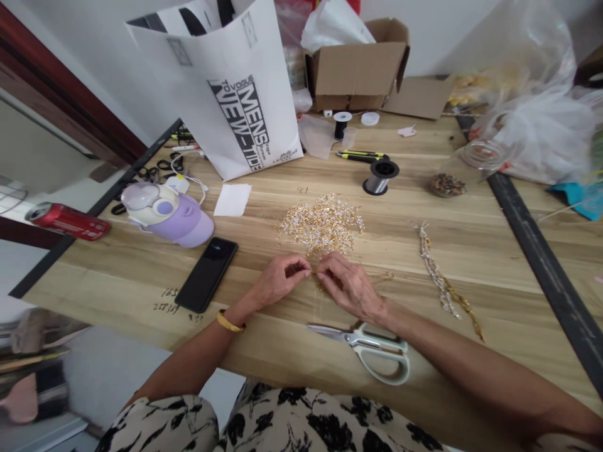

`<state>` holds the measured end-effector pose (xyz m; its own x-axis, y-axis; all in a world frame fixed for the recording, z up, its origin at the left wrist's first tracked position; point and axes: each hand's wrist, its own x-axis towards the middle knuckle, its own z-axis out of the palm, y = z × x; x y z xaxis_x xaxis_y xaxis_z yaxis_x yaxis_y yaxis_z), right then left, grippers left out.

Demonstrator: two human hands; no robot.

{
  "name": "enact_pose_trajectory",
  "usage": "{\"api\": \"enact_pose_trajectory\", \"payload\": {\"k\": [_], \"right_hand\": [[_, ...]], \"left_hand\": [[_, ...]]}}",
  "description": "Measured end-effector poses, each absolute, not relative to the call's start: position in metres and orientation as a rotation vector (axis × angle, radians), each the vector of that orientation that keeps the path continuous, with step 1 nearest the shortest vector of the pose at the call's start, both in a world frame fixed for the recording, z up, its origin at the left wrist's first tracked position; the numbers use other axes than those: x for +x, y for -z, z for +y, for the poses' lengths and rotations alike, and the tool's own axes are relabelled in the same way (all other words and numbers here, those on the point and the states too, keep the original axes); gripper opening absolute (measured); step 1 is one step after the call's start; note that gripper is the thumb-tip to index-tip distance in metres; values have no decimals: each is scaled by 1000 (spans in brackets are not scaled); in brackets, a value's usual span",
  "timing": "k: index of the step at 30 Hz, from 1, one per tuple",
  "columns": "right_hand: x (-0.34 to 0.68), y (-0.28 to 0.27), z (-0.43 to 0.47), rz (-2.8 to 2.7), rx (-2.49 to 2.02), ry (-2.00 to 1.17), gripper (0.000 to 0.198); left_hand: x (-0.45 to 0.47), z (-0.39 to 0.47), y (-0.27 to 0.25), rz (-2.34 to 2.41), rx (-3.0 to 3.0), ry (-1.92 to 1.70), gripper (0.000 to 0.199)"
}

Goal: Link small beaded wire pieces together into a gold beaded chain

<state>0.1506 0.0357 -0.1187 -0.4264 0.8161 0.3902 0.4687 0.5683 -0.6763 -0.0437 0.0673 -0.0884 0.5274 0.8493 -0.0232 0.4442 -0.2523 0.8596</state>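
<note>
My left hand and my right hand meet fingertip to fingertip over the wooden table, both closed in a pinch. A tiny gold bit shows between them. It looks like part of the thin gold chain that comes out on the far side of my right hand; the stretch between is hidden. Just beyond my fingers lies a heap of small gold and clear pieces. Scissors with pale green handles rest on the table below my right hand.
Left of my hands are a black phone, a purple bottle, white paper and a red can. A white bag, a wire spool, a yellow-black cutter and a cardboard box stand behind. Chain strands lie right.
</note>
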Motion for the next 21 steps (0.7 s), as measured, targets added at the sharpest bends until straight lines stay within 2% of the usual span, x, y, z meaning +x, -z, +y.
{"api": "enact_pose_trajectory", "payload": {"k": [21], "right_hand": [[151,122,36,-2084,-990,-570,6]], "left_hand": [[-45,67,90,1059,1892,-554,15]]}}
